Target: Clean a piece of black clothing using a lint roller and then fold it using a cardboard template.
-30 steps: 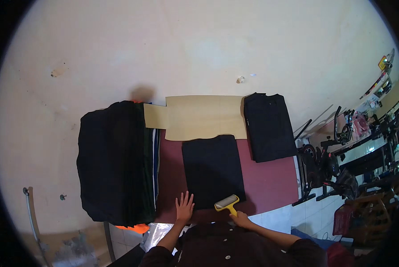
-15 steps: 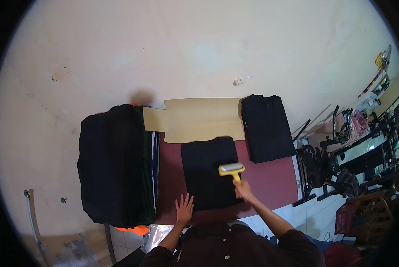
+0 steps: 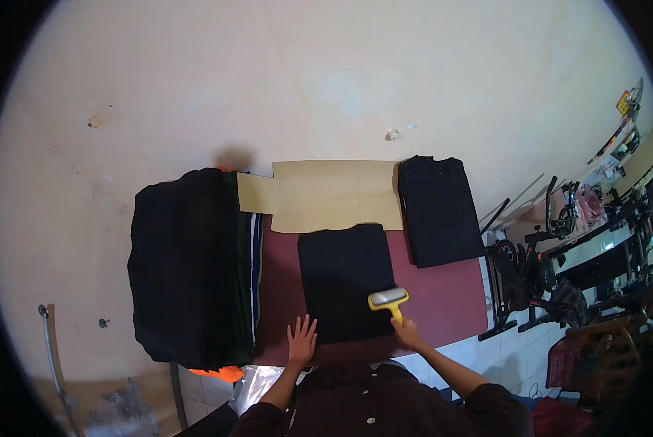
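A folded black cloth (image 3: 345, 273) lies flat in front of me on a dark red tabletop (image 3: 443, 298). My right hand (image 3: 407, 332) is closed around the yellow handle of a lint roller (image 3: 389, 297). Its pale cylinder is over the cloth's right edge, low down; whether it touches the fabric I cannot tell. My left hand (image 3: 302, 340) rests with fingers spread at the cloth's lower left corner, partly on the tabletop.
At the left stands a tall pile of folded dark fabric (image 3: 188, 269). Tan cardboard (image 3: 334, 195) covers the table's back by the wall. Another black folded stack (image 3: 441, 211) sits at the back right. An exercise bike (image 3: 530, 269) stands on the floor to the right.
My right hand has drawn the lint roller toward me and slightly to the right, down the cloth. The left hand stays in place.
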### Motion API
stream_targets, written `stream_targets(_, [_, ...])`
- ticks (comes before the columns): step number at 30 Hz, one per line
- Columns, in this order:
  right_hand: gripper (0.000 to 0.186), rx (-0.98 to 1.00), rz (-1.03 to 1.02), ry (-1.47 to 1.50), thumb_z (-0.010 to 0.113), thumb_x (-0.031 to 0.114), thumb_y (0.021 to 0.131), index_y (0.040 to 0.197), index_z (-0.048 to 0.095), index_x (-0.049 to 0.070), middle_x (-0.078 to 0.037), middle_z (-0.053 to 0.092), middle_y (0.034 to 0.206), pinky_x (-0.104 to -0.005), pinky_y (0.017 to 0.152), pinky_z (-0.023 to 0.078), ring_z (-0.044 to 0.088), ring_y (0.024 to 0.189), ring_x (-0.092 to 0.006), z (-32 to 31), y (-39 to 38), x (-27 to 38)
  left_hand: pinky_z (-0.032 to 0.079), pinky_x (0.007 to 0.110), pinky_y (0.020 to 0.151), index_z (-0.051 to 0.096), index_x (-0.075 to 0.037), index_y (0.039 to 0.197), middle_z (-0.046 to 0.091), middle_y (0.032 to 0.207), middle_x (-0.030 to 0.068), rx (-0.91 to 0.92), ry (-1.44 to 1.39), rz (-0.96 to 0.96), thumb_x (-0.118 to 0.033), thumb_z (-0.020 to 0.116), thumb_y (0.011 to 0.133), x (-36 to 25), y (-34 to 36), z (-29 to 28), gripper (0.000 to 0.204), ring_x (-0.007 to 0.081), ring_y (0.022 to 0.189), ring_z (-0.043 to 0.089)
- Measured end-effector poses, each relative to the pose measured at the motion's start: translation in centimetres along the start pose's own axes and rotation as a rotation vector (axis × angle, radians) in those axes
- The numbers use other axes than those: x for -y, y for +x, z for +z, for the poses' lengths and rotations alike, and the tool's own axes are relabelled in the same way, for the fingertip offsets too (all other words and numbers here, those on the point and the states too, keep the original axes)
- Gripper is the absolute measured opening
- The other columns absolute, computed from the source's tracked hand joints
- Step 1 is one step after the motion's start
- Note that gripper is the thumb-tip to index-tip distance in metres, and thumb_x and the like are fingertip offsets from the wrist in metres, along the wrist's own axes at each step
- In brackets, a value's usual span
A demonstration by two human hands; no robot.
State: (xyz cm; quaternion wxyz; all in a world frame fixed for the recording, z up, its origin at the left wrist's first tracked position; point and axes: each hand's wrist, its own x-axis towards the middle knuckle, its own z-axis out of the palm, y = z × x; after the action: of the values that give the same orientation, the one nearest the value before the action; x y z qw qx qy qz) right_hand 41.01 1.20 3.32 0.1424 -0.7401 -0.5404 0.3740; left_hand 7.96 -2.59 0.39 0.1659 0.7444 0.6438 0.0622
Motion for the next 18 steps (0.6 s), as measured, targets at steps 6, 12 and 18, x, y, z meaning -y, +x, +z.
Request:
stream_targets(6, [0.039, 0.09, -0.049, 0.081, 0.054, 0.037, 0.088, 0.081, 0.051, -0.002, -0.01, 0.057, 0.06, -0.0341, 0.044, 0.044, 0.058, 0.05, -0.0193, 0.6, -6.2, -6.6, 0.012, 0.054, 0.107, 0.029, -0.023, 0.14, 0.018, 0.149, 0.0027, -0.019, -0.013, 0.006, -0.029, 0.039, 0.094, 0.0, 0.0, -0.1, 0.048, 0.0261, 0.137, 0.017])
stream_targets(12, [0.039, 0.148, 0.045, -0.038, 0.055, 0.037, 0.088, 0.082, 0.051, -0.001, -0.01, 0.058, 0.063, -0.0319, 0.045, 0.045, 0.057, 0.05, -0.0179, -1.1, -9.5, -6.3, 0.012, 0.055, 0.107, 0.029, -0.022, 0.14, 0.018, 0.149, 0.003, -0.018, 0.0, 0.0, -0.029, 0.039, 0.094, 0.1, -0.2, 0.1, 0.048, 0.0265, 0.137, 0.017])
stream_targets(18, [0.035, 0.226, 0.133, 0.181, 0.056, 0.036, 0.088, 0.08, 0.051, 0.003, -0.006, 0.055, 0.06, -0.0289, 0.042, 0.042, 0.054, 0.047, -0.0144, -3.1, -8.9, 0.0, 0.011, 0.055, 0.107, 0.028, -0.019, 0.141, 0.019, 0.149, 0.0038, -0.018, -0.006, 0.013, -0.03, 0.04, 0.093, 0.1, -0.2, 0.2, 0.05, 0.0255, 0.137, 0.016])
